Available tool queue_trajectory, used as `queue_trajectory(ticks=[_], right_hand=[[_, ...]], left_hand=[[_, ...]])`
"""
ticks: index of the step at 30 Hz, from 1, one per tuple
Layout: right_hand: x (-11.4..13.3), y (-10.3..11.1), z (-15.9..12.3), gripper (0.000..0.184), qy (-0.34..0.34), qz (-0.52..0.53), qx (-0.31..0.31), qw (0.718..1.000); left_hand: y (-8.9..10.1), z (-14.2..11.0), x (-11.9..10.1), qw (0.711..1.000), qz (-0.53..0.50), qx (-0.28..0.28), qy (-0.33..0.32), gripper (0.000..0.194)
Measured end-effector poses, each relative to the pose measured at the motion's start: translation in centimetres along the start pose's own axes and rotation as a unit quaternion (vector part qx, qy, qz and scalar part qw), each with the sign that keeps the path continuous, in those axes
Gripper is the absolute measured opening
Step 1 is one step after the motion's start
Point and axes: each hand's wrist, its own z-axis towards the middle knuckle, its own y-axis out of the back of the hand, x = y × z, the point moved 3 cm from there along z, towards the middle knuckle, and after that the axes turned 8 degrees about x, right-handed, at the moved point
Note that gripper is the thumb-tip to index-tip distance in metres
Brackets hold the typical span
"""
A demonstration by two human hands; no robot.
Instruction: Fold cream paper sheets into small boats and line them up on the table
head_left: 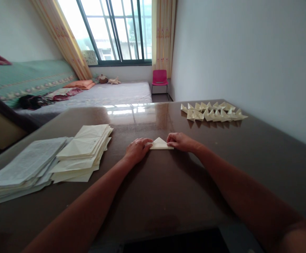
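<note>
A small cream sheet of folded paper point(159, 143) lies on the brown table in front of me, its peak pointing away and a straight folded strip along its near edge. My left hand point(139, 149) has its fingers closed on the left end. At the opposite end, the thumb and fingertips of my right hand point(179, 141) pinch the corner. Both end corners are partly covered by my fingers.
Left of my arm sit a stack of creased cream paper point(86, 140) and a pile of printed sheets point(29, 163). Several folded paper boats point(216, 114) stand in rows at the table's point(168, 196) far right. Beyond are a bed point(124, 92) and a pink chair point(159, 78).
</note>
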Motion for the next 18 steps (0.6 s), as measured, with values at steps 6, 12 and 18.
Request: queue_trajectory(ticks=[6,12,18], right_hand=[[0.8,-0.1,-0.4,0.015,-0.038,-0.089,-0.006,0.995],[1.3,-0.3,-0.7,0.020,-0.044,-0.151,-0.005,0.988],[0.4,-0.7,0.1,0.017,-0.014,-0.112,0.012,0.993]], left_hand=[[-0.1,-0.3,-0.4,0.999,0.038,-0.011,-0.005,0.033],[-0.2,-0.6,-1.5,0.987,0.080,-0.063,-0.124,0.034],[-0.3,-1.3,-2.3,0.973,0.130,0.024,-0.187,0.037]])
